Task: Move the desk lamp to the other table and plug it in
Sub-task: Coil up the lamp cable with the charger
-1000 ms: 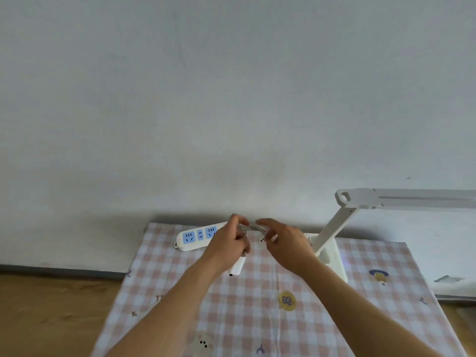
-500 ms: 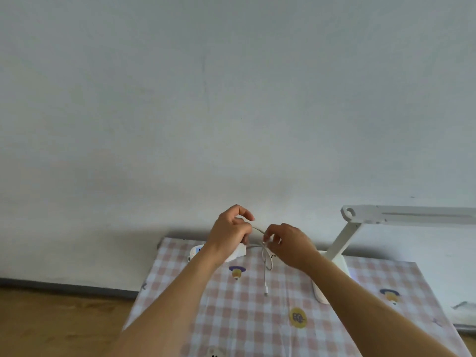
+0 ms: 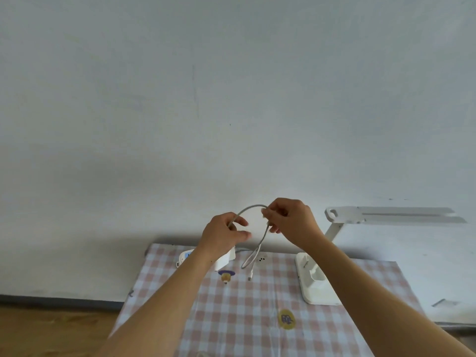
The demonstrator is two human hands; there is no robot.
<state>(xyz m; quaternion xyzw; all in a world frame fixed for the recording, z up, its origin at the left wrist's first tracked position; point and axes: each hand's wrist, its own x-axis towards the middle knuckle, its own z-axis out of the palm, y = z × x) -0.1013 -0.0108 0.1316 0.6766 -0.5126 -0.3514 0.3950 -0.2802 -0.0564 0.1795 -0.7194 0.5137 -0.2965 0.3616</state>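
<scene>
Pale wall point(image 3: 231, 99) fills most of my view, with the checked-cloth counter point(image 3: 257, 318) low beneath it. The desk lamp point(image 3: 316, 287) stands on that counter, base flat, its slim arm rising to a long head. Left of the lamp, both hands hold a thin white cable point(image 3: 251, 207) above the cloth. My left hand point(image 3: 222, 235) pinches one side of an arch of it and my right hand point(image 3: 293, 222) pinches the other, each grip pressed together on the cord. A slack loop hangs from the right grip, its plug tip point(image 3: 250, 276) dangling near the cloth. Farther left of the lamp, a power strip point(image 3: 184, 257) shows partly behind my left wrist. The cable looks light, limp and quick to tangle, so I judge it best taken close to the plug. The lamp seems top-heavy, better lifted by its base and arm.
</scene>
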